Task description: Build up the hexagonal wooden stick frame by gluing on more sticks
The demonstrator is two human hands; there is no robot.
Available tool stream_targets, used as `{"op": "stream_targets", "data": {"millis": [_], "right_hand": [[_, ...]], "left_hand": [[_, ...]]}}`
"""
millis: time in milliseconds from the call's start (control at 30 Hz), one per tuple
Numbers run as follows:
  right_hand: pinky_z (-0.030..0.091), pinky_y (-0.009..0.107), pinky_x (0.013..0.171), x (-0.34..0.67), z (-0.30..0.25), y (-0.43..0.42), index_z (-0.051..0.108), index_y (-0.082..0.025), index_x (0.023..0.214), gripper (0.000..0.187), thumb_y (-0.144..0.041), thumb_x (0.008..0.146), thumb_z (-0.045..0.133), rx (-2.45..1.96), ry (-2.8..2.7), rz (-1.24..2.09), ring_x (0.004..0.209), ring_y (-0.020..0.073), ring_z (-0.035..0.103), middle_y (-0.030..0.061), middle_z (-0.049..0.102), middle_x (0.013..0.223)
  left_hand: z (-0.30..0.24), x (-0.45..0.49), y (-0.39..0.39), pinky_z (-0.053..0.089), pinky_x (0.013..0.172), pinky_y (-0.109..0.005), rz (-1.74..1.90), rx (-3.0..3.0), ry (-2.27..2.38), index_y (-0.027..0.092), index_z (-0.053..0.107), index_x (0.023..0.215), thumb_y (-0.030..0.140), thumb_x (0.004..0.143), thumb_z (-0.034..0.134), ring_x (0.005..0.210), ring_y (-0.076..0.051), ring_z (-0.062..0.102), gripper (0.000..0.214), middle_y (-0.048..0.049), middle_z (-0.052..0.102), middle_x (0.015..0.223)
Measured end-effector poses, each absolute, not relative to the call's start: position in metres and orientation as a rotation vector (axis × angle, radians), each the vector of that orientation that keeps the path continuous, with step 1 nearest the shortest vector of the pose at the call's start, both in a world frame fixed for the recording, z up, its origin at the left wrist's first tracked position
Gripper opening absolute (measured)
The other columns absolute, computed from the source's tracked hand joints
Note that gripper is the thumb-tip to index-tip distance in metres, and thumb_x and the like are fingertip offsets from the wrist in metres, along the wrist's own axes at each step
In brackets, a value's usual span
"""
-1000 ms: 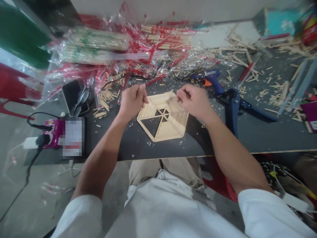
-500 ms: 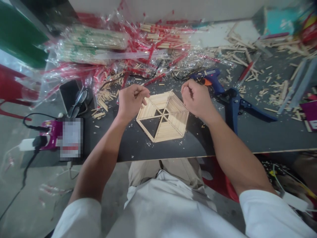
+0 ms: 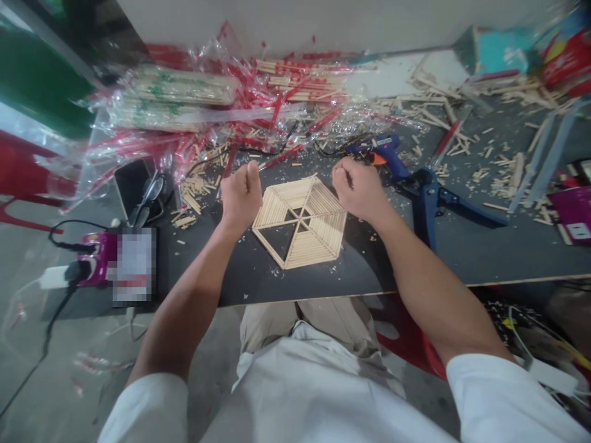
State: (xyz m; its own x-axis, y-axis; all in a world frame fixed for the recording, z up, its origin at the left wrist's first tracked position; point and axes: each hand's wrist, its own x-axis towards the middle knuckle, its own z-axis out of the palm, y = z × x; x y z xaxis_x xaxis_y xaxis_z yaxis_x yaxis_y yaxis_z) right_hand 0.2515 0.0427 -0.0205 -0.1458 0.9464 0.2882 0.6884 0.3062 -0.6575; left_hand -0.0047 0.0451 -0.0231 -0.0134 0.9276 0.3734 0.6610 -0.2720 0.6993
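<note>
1. Desk [image 3: 462, 258]: a dark grey board with a pale front edge, set against a light wall [image 3: 277, 24], with bare concrete floor [image 3: 46, 369] below it at 8 o'clock. Offcuts and wood crumbs lie all over the top.
2. At 11 to 12 o'clock from the work lies a heap of clear and red plastic wrappers [image 3: 221, 123] over packs of wooden sticks [image 3: 184, 89]. A blue glue gun [image 3: 383, 151] lies at 2 o'clock, with a blue hand cutter [image 3: 429, 197] just beside it at 3 o'clock. A phone [image 3: 132, 178] and folded glasses [image 3: 148, 198] sit at 9 o'clock.
3. The left hand [image 3: 240, 197] is curled into a loose fist at the 10 o'clock edge of the stick hexagon [image 3: 309, 231]. The right hand [image 3: 357, 187] is curled likewise at its 2 o'clock corner. Both hands seem to touch the rim.
4. Hard to make out: the fingertips are tucked under, so I cannot tell whether either hand pinches a stick. A pixelated patch [image 3: 133, 264] hides part of a pink device [image 3: 95, 255] at 8 o'clock. The far right of the desk is smeared and cut off.
5. The hexagon lies flat at the desk's near middle, between the hands. It has no clear long axis. One spoke runs from 1 to 7 o'clock. Sticks fill each wedge parallel to its outer edge. The wedge at 7 to 8 o'clock is open, showing the dark desk.
</note>
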Motion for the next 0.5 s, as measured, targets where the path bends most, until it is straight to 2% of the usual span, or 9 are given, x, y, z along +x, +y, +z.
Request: {"op": "stream_targets", "data": {"millis": [100,200,333,500], "right_hand": [[0.043,0.034,0.068,0.252,-0.022,0.044,0.048,-0.026,0.077,0.022,-0.035,0.096,0.042,-1.426,-1.883,0.478,0.060,0.0172,0.052,0.0017,0.057,0.066],[0.044,0.033,0.067,0.254,-0.025,0.045,0.056,-0.025,0.079,0.020,-0.032,0.096,0.048,-1.400,-1.859,0.555,0.060,0.0164,0.054,0.0017,0.063,0.068],[0.047,0.032,0.066,0.256,-0.031,0.046,0.065,-0.022,0.083,0.015,-0.024,0.094,0.055,-1.356,-1.794,0.717,0.059,0.0144,0.058,0.0031,0.073,0.078],[0.046,0.030,0.056,0.257,-0.035,0.048,0.067,-0.021,0.087,0.012,-0.024,0.095,0.058,-1.371,-1.714,0.800,0.049,0.0112,0.054,0.0039,0.076,0.083]], "left_hand": [[-0.023,-0.002,0.046,0.044,0.059,-0.025,1.161,1.890,1.656,0.022,0.051,0.063,0.045,0.108,0.050,0.047,-0.009,0.056,0.050,0.0041,0.054,0.048],[-0.024,-0.002,0.047,0.044,0.054,-0.023,1.118,1.814,1.619,0.021,0.056,0.067,0.044,0.104,0.057,0.043,-0.008,0.056,0.044,0.0042,0.062,0.052],[-0.028,-0.004,0.049,0.046,0.053,-0.021,1.077,1.839,1.595,0.020,0.061,0.074,0.031,0.102,0.054,0.046,-0.007,0.061,0.031,0.0021,0.073,0.064],[-0.032,-0.007,0.050,0.053,0.065,-0.022,1.119,1.950,1.557,0.021,0.067,0.088,0.018,0.098,0.049,0.056,-0.008,0.068,0.020,0.0014,0.080,0.081]]}}
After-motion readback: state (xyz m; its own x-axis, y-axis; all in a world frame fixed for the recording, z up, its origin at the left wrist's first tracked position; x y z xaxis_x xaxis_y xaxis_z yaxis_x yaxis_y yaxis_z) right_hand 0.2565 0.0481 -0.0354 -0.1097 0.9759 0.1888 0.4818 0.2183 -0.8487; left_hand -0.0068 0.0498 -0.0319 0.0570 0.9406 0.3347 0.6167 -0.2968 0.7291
